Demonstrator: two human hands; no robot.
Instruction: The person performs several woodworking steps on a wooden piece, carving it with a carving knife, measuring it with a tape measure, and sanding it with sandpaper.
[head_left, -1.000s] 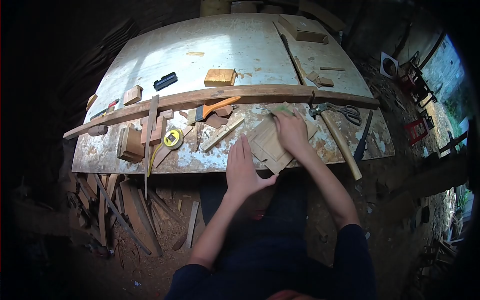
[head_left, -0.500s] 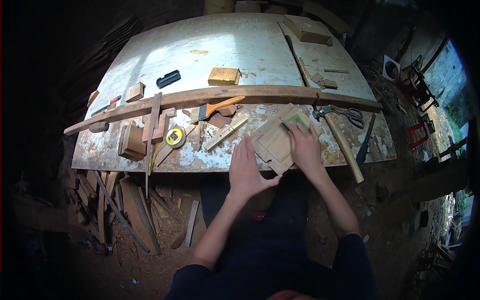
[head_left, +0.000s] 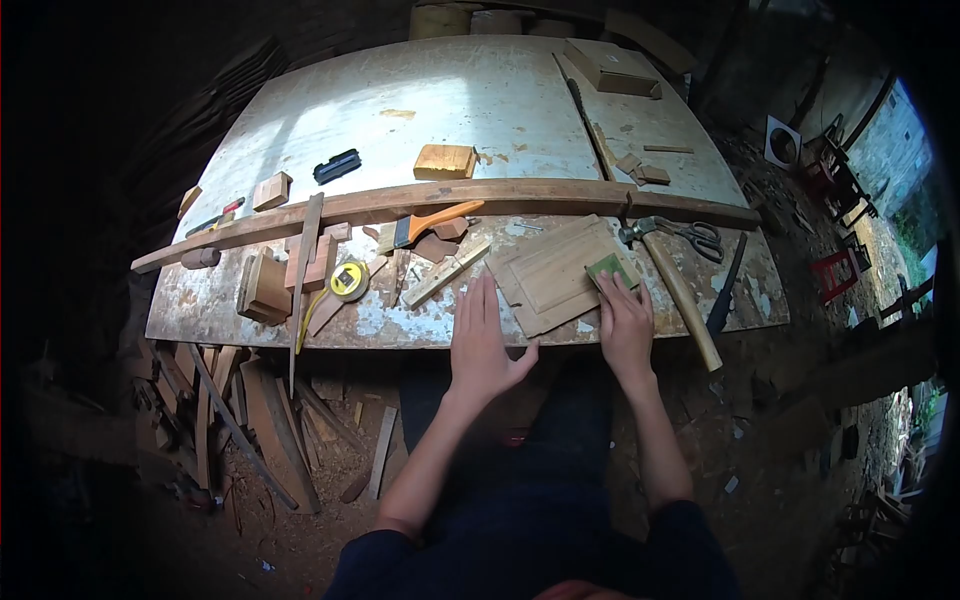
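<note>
A pale wooden panel (head_left: pixel 550 262) with a raised middle lies at an angle near the bench's front edge. My left hand (head_left: pixel 482 340) is open, fingers stretched together and thumb apart, beside the panel's left corner. With bent fingers, my right hand (head_left: pixel 627 330) grips a small piece of green sandpaper (head_left: pixel 612 270) on the panel's right side. Left of the panel lies a narrow wood strip (head_left: pixel 448 274). Just beyond the panel's right corner is a hammer (head_left: pixel 680 295) with a wooden handle.
A long wooden beam (head_left: pixel 400 203) crosses the bench (head_left: pixel 400 320). On the left are a yellow tape measure (head_left: pixel 349 281), an orange-handled brush (head_left: pixel 440 220) and wood blocks (head_left: pixel 268 285). Scissors (head_left: pixel 703 236) and a dark-handled tool (head_left: pixel 728 295) lie at right. Farther back is a cardboard box (head_left: pixel 610 68).
The panel has turned flatter to the front edge. My right hand has moved right and toward me with the sandpaper, and my left hand has shifted slightly left.
</note>
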